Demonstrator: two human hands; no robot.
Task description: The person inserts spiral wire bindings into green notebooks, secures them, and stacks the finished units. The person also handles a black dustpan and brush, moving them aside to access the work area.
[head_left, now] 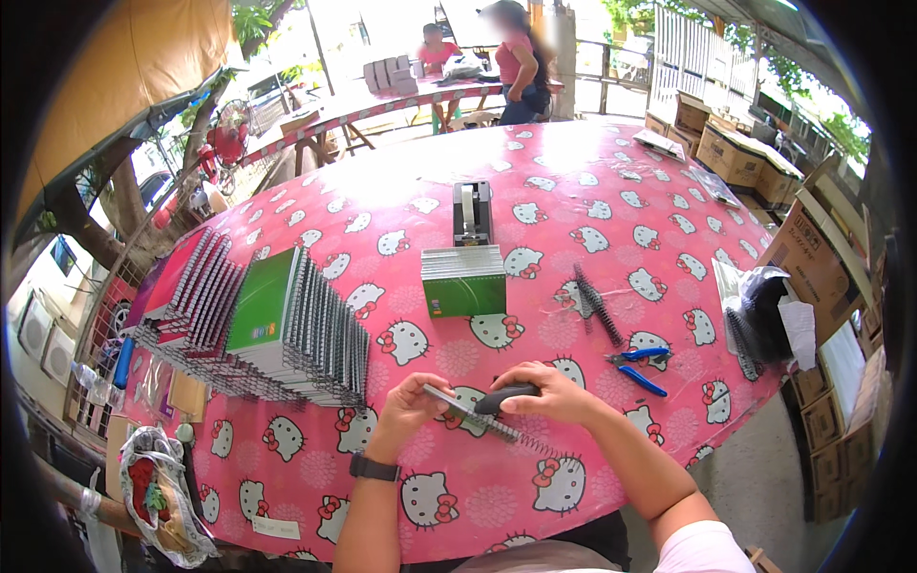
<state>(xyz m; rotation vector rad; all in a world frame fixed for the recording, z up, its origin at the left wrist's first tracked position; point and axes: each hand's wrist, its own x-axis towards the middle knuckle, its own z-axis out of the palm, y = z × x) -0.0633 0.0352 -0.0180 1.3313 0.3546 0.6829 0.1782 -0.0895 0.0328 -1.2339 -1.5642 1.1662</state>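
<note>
Near the front of the table my left hand (pixel 413 409) grips a thin notebook (pixel 441 393), seen nearly edge-on. A dark wire spiral coil (pixel 516 437) runs along its edge, its loose end stretching out to the right. My right hand (pixel 549 393) is closed on a dark grey, rounded, oval object (pixel 504 397) held against the coil; I cannot make out its exact kind. Straight ahead sits a stack of green-covered notebooks (pixel 464 291). To the right lie loose dark spiral coils (pixel 598 307) and blue-handled cutting pliers (pixel 640 368).
Tall piles of spiral-bound notebooks, green (pixel 263 301) and red (pixel 177 296), stand at the left. A tape dispenser (pixel 471 212) is behind the green stack. A black plastic bag (pixel 764 310) and cardboard boxes (pixel 812 253) are at the right. Two people (pixel 516 62) are at a far table.
</note>
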